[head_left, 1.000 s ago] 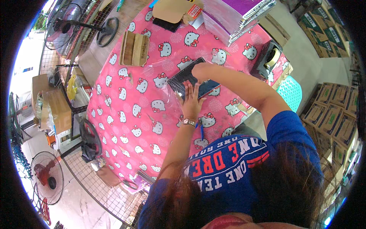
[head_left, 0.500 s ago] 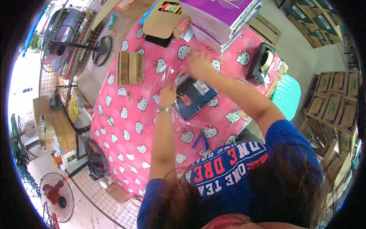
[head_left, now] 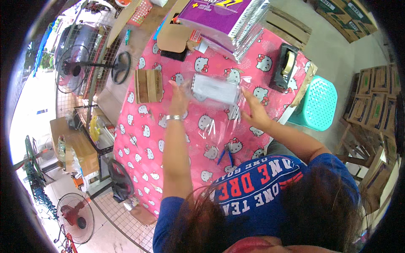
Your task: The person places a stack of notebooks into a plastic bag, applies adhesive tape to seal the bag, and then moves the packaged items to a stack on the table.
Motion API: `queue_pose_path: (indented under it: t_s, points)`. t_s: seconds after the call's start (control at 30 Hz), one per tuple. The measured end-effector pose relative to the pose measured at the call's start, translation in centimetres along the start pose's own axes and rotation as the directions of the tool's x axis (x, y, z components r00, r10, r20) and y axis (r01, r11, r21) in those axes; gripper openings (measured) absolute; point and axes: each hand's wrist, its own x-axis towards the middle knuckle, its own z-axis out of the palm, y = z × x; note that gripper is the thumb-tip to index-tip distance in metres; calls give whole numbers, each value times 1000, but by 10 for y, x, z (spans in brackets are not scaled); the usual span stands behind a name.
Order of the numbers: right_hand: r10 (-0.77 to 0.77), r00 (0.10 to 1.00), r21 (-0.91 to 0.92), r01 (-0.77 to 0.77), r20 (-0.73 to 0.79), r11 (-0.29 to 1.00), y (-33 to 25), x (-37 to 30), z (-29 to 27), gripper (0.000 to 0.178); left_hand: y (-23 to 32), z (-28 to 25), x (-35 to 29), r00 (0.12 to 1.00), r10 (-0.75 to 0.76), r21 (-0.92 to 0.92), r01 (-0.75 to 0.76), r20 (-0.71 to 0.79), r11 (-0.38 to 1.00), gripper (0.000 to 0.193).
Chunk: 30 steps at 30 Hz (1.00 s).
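A: Head view. Where are the hands?

B: Both are up over the desk [head_left: 139,139], which has a pink cloth with a cat print. The left hand [head_left: 179,98] is at the left edge of a clear plastic bag [head_left: 219,114]. The right hand [head_left: 254,113] is at its right side, fingers spread flat on the film.

A: Grip state?

B: The left hand's fingers are curled at the bag edge next to the grey packet [head_left: 215,88]. It looks like a pinch on the film, but blur stops me confirming it. The right hand is open, palm down, holding nothing.

A: Where is the packet?

B: Inside or under the bag at mid-desk, between the two hands and nearer the left. It's blurred.

A: Anything else around?

B: A black tape dispenser [head_left: 285,67] sits at the right corner. A purple-topped stack [head_left: 223,19] is at the far edge, with an open cardboard box [head_left: 179,36] beside it. A wooden block [head_left: 148,85] lies just left of the left hand. Blue-handled pliers [head_left: 225,155] are near the body. A green stool [head_left: 314,103] stands off the right of the desk.
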Motion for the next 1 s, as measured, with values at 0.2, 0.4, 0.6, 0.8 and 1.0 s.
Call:
queue_pose_path:
  t_s: [0.2, 0.4, 0.6, 0.8, 1.0]
  points:
    - [244, 967, 337, -207, -69, 919, -23, 13, 6, 108, -51, 86, -29, 890, 402, -251, -448, -214, 858, 102]
    - [-35, 988, 157, 11, 151, 988, 3, -7, -25, 86, -112, 123, -93, 728, 332, -213, -545, -600, 811, 90]
    - [-254, 967, 191, 244, 29, 951, -31, 43, -69, 50, -65, 93, -111, 715, 536, 232, -486, -448, 842, 71]
    - [-104, 987, 591, 12, 121, 807, -46, 47, -82, 35, -18, 90, -122, 732, 462, 372, -301, -501, 878, 39]
    - [-501, 838, -19, 517, 216, 856, -46, 67, -65, 35, -96, 96, -117, 652, 517, 95, -568, -555, 818, 51]
